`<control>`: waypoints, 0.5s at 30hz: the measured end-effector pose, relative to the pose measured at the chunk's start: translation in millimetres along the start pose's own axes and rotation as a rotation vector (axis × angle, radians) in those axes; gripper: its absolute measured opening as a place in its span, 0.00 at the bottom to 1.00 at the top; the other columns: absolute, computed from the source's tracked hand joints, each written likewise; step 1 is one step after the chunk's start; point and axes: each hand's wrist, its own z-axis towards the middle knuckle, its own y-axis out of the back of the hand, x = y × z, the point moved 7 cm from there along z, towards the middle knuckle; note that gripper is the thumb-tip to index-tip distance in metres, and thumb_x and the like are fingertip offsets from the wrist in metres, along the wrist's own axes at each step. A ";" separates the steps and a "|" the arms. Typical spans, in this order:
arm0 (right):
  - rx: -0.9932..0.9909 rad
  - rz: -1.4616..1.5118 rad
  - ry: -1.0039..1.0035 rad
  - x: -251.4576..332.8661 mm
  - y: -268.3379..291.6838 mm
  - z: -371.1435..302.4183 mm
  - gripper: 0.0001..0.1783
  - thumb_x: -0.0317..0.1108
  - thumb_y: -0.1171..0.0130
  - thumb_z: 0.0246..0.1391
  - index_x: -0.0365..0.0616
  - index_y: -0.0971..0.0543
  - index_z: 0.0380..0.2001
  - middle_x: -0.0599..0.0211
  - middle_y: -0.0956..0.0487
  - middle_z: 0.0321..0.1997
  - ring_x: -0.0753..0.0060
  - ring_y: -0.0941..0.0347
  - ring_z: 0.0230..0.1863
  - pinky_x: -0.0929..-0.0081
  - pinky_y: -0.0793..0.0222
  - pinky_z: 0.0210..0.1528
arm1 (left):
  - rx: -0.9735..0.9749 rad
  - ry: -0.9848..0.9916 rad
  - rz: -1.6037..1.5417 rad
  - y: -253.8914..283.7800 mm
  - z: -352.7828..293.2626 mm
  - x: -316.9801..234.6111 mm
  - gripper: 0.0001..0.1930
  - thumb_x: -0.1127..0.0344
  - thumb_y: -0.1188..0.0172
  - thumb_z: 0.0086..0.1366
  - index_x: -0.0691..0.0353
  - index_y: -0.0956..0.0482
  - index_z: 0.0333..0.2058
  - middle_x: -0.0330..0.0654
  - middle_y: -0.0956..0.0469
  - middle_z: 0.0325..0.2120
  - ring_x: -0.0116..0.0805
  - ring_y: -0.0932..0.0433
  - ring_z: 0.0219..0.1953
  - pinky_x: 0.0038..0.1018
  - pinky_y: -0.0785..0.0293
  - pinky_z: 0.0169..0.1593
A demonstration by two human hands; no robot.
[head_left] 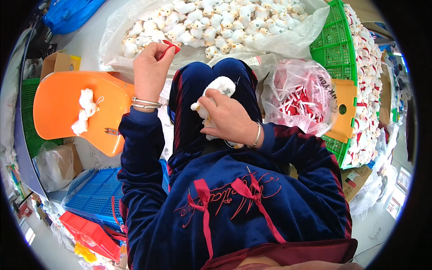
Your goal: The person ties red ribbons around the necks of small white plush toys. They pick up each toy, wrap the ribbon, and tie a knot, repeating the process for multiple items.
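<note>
Left hand point(152, 67) pinches a red piece point(172, 46) (cloth, perhaps); right hand point(230, 119) grips a white plush toy point(222, 85).

"Can the left hand point(153, 67) pass leftward?"
"Yes, above the orange chair point(56, 103), clearing the white toys point(86, 99)."
"And the right hand point(230, 117) rightward?"
"A bulging plastic bag point(275, 101) blocks it, then the green crate point(330, 42); heights are hard to judge."

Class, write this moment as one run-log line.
left hand: holds red item | right hand: holds white plush toy | left side: orange chair
</note>
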 end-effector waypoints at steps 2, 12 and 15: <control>-0.062 -0.071 0.000 1.5 -0.5 4.1 0.35 0.43 0.22 0.39 0.45 0.27 0.50 0.57 0.28 0.54 0.55 0.24 0.48 0.63 0.25 0.48 | -0.026 -0.045 -0.041 0.3 -1.4 -11.2 0.07 0.68 0.32 0.63 0.65 0.17 0.35 0.41 0.18 0.24 0.26 0.23 0.26 0.26 0.26 0.33; -0.174 0.040 0.091 -15.8 25.4 13.0 0.26 0.26 0.34 0.39 0.45 0.23 0.47 0.58 0.26 0.52 0.49 0.25 0.48 0.62 0.25 0.48 | -0.341 -0.399 -0.104 12.0 -3.6 -51.9 0.07 0.74 0.34 0.63 0.58 0.17 0.40 0.39 0.17 0.39 0.39 0.17 0.37 0.30 0.21 0.40; -0.150 0.129 0.056 -20.7 36.8 5.0 0.28 0.26 0.33 0.40 0.45 0.24 0.50 0.55 0.27 0.53 0.47 0.26 0.51 0.61 0.26 0.52 | -0.143 -0.626 0.241 -19.0 -22.3 -65.4 0.10 0.75 0.35 0.63 0.55 0.16 0.42 0.40 0.17 0.42 0.36 0.17 0.40 0.31 0.21 0.43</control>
